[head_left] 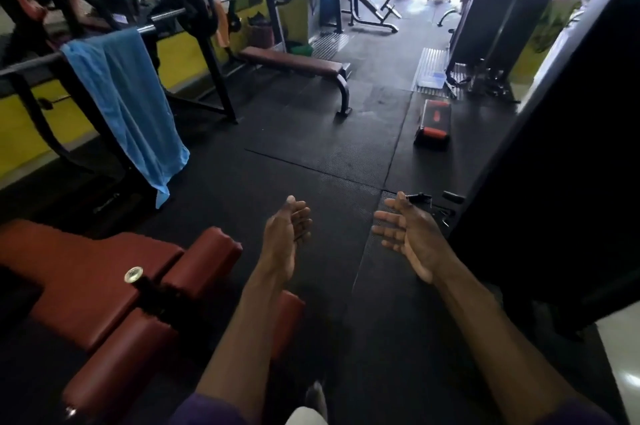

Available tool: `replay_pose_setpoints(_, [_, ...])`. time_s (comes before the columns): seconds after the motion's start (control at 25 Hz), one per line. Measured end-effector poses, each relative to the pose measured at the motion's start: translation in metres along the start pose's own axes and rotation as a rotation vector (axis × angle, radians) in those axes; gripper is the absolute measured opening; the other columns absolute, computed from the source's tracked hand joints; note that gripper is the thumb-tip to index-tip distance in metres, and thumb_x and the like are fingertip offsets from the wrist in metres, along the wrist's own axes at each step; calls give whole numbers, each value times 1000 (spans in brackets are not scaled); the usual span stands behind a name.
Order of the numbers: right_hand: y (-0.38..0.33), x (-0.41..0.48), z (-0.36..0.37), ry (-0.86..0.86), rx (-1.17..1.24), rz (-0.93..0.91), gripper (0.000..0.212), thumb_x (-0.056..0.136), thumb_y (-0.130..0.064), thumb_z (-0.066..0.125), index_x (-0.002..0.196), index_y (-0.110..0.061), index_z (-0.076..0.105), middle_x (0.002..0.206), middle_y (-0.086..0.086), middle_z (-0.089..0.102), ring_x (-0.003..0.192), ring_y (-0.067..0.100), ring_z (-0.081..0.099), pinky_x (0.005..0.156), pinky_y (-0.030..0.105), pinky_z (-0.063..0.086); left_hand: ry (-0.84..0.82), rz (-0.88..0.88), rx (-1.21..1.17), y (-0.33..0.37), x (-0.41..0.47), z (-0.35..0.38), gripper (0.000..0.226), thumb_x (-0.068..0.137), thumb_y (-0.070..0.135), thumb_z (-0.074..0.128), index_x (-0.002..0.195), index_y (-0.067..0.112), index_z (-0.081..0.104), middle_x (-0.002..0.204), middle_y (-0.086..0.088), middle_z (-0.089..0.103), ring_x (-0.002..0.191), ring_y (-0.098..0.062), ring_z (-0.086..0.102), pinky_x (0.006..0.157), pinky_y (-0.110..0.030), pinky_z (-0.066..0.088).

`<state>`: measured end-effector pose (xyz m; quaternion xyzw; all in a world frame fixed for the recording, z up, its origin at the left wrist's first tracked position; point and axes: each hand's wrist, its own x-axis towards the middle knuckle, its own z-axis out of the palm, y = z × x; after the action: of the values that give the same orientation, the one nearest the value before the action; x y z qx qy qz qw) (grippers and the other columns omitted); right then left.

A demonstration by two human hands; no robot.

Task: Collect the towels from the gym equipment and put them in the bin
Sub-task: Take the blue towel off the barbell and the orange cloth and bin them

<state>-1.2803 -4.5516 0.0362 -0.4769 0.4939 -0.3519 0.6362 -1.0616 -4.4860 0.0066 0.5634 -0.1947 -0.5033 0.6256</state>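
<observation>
Head view: left hand (287,234) and right hand (405,234) empty, fingers spread; next, reach left to the blue towel (128,106) draped over the barbell (31,63).

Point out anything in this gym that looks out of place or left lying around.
A long light-blue cloth towel hangs over a barbell bar on the left rack, its end trailing near the floor. Further back, an orange cloth hangs from another rack. Both hands, the left hand and right hand, are open and empty.
</observation>
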Motion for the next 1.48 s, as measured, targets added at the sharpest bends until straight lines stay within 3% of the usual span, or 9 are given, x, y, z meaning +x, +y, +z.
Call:
replay_pose_setpoints(0.2, [-40, 136, 17, -106, -31, -14, 55, 100, -55, 42, 136, -16, 53, 127, 9, 66, 111, 32, 68, 88, 41, 49, 62, 19, -78, 26, 119, 25, 64, 101, 66, 31, 113, 15, 69, 114, -6, 71, 101, -21, 65, 82, -36, 49])
replay_pose_setpoints(0.44, [-85, 286, 62, -224, -72, -4, 55, 99, -57, 43, 136, -18, 52, 129, 8, 65, 108, 28, 68, 85, 39, 51, 134, 70, -64, 79, 245, 32, 99, 85, 87, 12, 131, 16, 64, 123, -6, 70, 114, -24, 65, 95, -40, 50])
replay_pose_setpoints(0.52, [-95, 334, 87, -280, -84, 1, 56, 98, -58, 44, 136, -18, 52, 128, 7, 65, 108, 27, 69, 83, 38, 52, 184, 82, -66, 96, 278, 24, 92, 89, 83, 17, 130, 16, 64, 122, -4, 70, 113, -22, 66, 97, -41, 51])
replay_pose_setpoints(0.6, [-102, 382, 113, -330, -94, 28, 57, 98, -59, 44, 137, -18, 52, 127, 7, 65, 107, 26, 70, 83, 37, 51, 274, 72, -67, 109, 311, 11, 70, 99, 70, 30, 124, 15, 66, 120, -4, 71, 110, -21, 67, 97, -41, 51])
replay_pose_setpoints(0.72, [-110, 465, 157, -436, -133, 42, 56, 97, -61, 46, 134, -21, 54, 126, 5, 67, 105, 24, 72, 84, 38, 53, 415, 87, -76, 126, 373, -11, 42, 104, 43, 48, 120, 9, 67, 116, -7, 70, 100, -20, 65, 86, -37, 50])
replay_pose_setpoints(0.84, [-125, 546, 198, -522, -151, 29, 56, 95, -62, 49, 132, -21, 56, 126, 5, 68, 103, 22, 73, 84, 39, 54, 512, 106, -101, 150, 440, -30, 34, 104, 32, 52, 122, 7, 66, 112, -7, 68, 99, -20, 62, 84, -35, 48])
replay_pose_setpoints(0.96, [-154, 628, 240, -594, -159, 26, 56, 95, -61, 51, 133, -20, 57, 126, 6, 68, 104, 24, 73, 86, 39, 54, 604, 145, -143, 181, 510, -38, 22, 103, 28, 53, 111, 13, 68, 108, -6, 68, 97, -20, 62, 81, -34, 47])
replay_pose_setpoints(1.2, [-214, 748, 326, -732, -211, 55, 55, 100, -56, 45, 136, -17, 54, 127, 8, 66, 108, 26, 70, 92, 41, 52, 740, 210, -167, 234, 614, -54, 18, 101, 27, 55, 98, 17, 70, 97, -2, 68, 90, -18, 62, 81, -36, 47])
replay_pose_setpoints(1.48, [-234, 854, 439, -809, -242, 69, 52, 101, -52, 44, 138, -16, 52, 128, 9, 65, 109, 27, 68, 103, 49, 48, 843, 260, -229, 286, 725, -124, 21, 102, 25, 55, 112, 11, 68, 108, -5, 70, 97, -19, 65, 81, -32, 50])
